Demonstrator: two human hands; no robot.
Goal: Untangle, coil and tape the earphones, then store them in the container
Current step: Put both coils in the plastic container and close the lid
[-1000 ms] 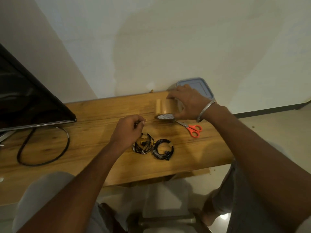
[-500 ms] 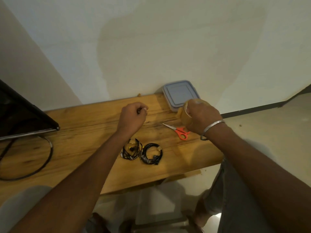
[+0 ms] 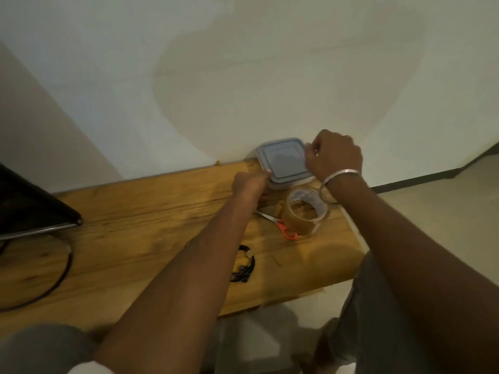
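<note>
Right hand (image 3: 333,155), off the tape roll (image 3: 299,226) now, joins left hand (image 3: 249,183) gripping the container (image 3: 283,160).

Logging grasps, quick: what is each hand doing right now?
Left hand: grips the container at its near-left corner.
Right hand: grips the container's right edge, fingers curled.

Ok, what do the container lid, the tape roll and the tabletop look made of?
Grey-blue square lidded container: matt, moulded with a raised rim, probably plastic. Brown tape roll: glossy translucent film, likely plastic packing tape. Yellow-brown wooden tabletop: visible grain and knots, slight sheen, seemingly varnished wood.
</note>
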